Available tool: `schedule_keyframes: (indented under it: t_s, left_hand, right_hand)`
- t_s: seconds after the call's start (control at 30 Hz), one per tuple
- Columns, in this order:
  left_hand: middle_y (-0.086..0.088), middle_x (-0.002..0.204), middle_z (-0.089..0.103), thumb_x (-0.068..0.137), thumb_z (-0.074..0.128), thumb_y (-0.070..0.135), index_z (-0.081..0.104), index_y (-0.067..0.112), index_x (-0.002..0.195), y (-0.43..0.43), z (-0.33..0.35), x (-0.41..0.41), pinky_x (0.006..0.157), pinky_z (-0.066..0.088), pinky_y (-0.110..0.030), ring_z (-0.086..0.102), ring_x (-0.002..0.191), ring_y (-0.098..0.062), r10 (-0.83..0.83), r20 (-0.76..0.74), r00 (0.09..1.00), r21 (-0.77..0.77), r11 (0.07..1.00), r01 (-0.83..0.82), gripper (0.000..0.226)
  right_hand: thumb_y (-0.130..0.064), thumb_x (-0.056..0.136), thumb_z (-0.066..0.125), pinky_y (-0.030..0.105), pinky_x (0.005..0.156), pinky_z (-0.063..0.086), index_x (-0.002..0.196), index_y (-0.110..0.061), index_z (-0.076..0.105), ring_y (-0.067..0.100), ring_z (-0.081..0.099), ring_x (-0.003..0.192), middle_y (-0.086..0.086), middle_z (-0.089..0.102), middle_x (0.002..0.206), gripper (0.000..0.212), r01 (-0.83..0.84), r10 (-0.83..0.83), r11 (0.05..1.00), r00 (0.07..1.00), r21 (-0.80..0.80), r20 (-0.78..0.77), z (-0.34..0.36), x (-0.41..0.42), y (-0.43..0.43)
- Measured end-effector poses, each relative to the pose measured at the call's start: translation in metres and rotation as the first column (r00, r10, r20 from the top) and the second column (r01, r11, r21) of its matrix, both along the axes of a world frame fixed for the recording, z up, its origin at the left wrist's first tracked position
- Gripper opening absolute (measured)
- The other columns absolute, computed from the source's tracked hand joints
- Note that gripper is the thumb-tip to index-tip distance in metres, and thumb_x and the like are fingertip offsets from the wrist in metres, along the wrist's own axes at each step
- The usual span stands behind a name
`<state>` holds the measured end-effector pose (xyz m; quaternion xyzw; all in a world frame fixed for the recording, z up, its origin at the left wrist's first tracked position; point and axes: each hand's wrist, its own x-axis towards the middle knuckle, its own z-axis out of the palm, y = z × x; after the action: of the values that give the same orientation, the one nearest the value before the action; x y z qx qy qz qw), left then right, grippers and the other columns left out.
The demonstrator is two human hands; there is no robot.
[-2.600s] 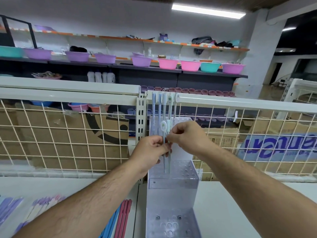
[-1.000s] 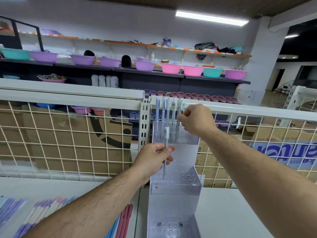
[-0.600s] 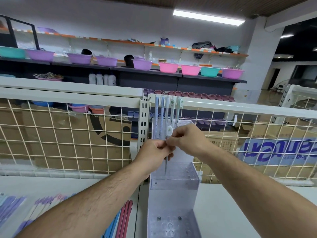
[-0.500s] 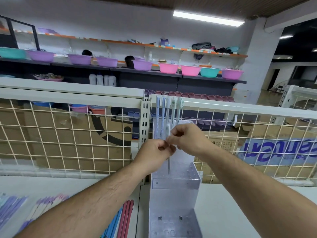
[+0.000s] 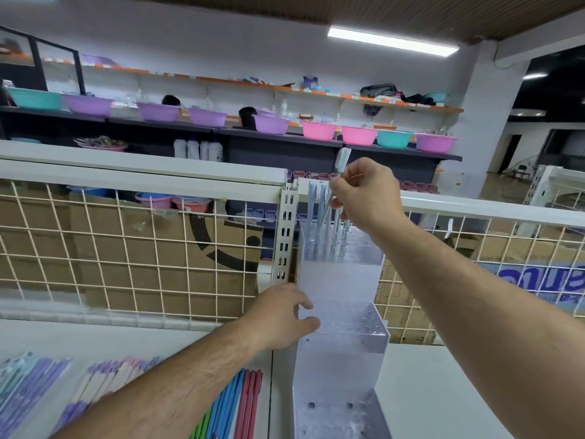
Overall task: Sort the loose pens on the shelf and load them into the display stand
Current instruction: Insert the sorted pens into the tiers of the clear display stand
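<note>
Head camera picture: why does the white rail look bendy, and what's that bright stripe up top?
Head view: the wide lens bows the rail; the stripe is a ceiling light, washed out white; the clear stand shows soft glare; the corner pens look smeared.

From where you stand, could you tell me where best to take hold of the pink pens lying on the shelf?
Best pinch the pink pens mid-barrel from above: they lie flat, blue pens against their left, the display stand close on their right, leaving only the top free.
</note>
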<state>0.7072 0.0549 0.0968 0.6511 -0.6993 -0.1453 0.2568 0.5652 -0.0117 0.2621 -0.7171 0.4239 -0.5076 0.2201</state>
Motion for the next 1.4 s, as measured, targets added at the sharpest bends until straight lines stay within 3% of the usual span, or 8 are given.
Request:
schedule_keyframes:
  t_s: [0.37, 0.5, 0.93, 1.03, 1.13, 1.2, 1.3, 1.4]
  left_hand:
    - [0.022, 0.104, 0.049, 0.084, 0.073, 0.050, 0.068, 0.027, 0.115, -0.004, -0.016, 0.005, 0.093, 0.046, -0.025, 0.052, 0.104, -0.002, -0.037, -0.167, 0.985, -0.066, 0.997, 0.026, 0.039]
    - [0.025, 0.102, 0.047, 0.085, 0.072, 0.051, 0.067, 0.028, 0.117, -0.005, -0.018, 0.005, 0.088, 0.041, -0.018, 0.052, 0.103, -0.001, -0.037, -0.174, 0.984, -0.076, 0.997, 0.024, 0.039]
    - [0.017, 0.112, 0.050, 0.085, 0.071, 0.052, 0.067, 0.028, 0.119, -0.008, -0.020, 0.009, 0.098, 0.046, -0.027, 0.052, 0.108, -0.004, -0.047, -0.162, 0.986, -0.072, 0.997, 0.035, 0.042]
    - [0.017, 0.112, 0.049, 0.085, 0.070, 0.051, 0.066, 0.028, 0.120, -0.010, -0.022, 0.011, 0.099, 0.045, -0.028, 0.051, 0.110, -0.005, -0.057, -0.154, 0.986, -0.074, 0.996, 0.046, 0.042]
    - [0.018, 0.110, 0.049, 0.084, 0.071, 0.051, 0.065, 0.029, 0.119, -0.012, -0.024, 0.012, 0.098, 0.047, -0.030, 0.052, 0.109, -0.006, -0.070, -0.165, 0.984, -0.072, 0.996, 0.059, 0.042]
    - [0.017, 0.110, 0.051, 0.081, 0.073, 0.049, 0.066, 0.029, 0.117, -0.011, -0.025, 0.014, 0.096, 0.048, -0.030, 0.054, 0.108, -0.006, -0.080, -0.198, 0.977, -0.076, 0.995, 0.066, 0.042]
    - [0.019, 0.117, 0.054, 0.077, 0.079, 0.041, 0.067, 0.029, 0.117, -0.007, -0.027, 0.019, 0.099, 0.047, -0.028, 0.055, 0.114, -0.003, -0.089, -0.314, 0.945, -0.055, 0.996, 0.075, 0.044]
    - [0.018, 0.123, 0.054, 0.077, 0.081, 0.028, 0.064, 0.028, 0.124, 0.006, -0.028, 0.022, 0.103, 0.047, -0.030, 0.054, 0.119, -0.004, -0.098, -0.343, 0.934, -0.023, 0.995, 0.096, 0.051]
  right_hand:
    - [-0.023, 0.096, 0.065, 0.042, 0.073, 0.063, 0.087, -0.023, 0.058, 0.014, 0.071, 0.072, -0.002, 0.068, 0.077, 0.012, 0.069, -0.069, 0.998, 0.991, -0.012, -0.113, -0.017, 0.020, -0.010]
    - [-0.024, 0.096, 0.066, 0.042, 0.072, 0.063, 0.089, -0.021, 0.061, 0.015, 0.071, 0.072, 0.000, 0.069, 0.078, 0.009, 0.084, -0.083, 0.996, 0.980, -0.003, -0.180, -0.025, 0.024, -0.012]
    - [-0.011, 0.095, 0.064, 0.043, 0.071, 0.063, 0.082, -0.015, 0.068, 0.022, 0.072, 0.076, 0.004, 0.070, 0.081, 0.014, 0.142, -0.108, 0.987, 0.936, 0.079, -0.335, -0.049, 0.022, -0.007]
    - [-0.012, 0.092, 0.063, 0.036, 0.065, 0.060, 0.080, -0.020, 0.065, 0.018, 0.068, 0.075, -0.002, 0.068, 0.080, 0.014, 0.183, -0.154, 0.980, 0.945, 0.076, -0.287, -0.065, 0.015, 0.003]
    - [-0.020, 0.090, 0.068, 0.022, 0.056, 0.049, 0.090, -0.017, 0.068, 0.008, 0.062, 0.073, -0.009, 0.066, 0.081, 0.003, 0.199, -0.168, 0.977, 0.941, 0.078, -0.294, -0.083, 0.005, 0.016]
    - [-0.027, 0.089, 0.070, 0.021, 0.063, 0.048, 0.098, -0.020, 0.068, 0.007, 0.062, 0.080, -0.012, 0.065, 0.087, 0.011, 0.184, -0.135, 0.975, 0.938, 0.128, -0.319, -0.098, -0.003, 0.023]
    - [-0.032, 0.086, 0.073, 0.031, 0.081, 0.055, 0.110, -0.024, 0.068, 0.008, 0.065, 0.094, -0.011, 0.067, 0.102, 0.026, 0.168, -0.102, 0.966, 0.945, 0.195, -0.312, -0.119, -0.013, 0.031]
    - [-0.031, 0.083, 0.078, 0.040, 0.088, 0.057, 0.115, -0.026, 0.068, 0.010, 0.065, 0.098, -0.007, 0.068, 0.110, 0.034, 0.139, -0.066, 0.959, 0.957, 0.248, -0.282, -0.132, -0.019, 0.042]
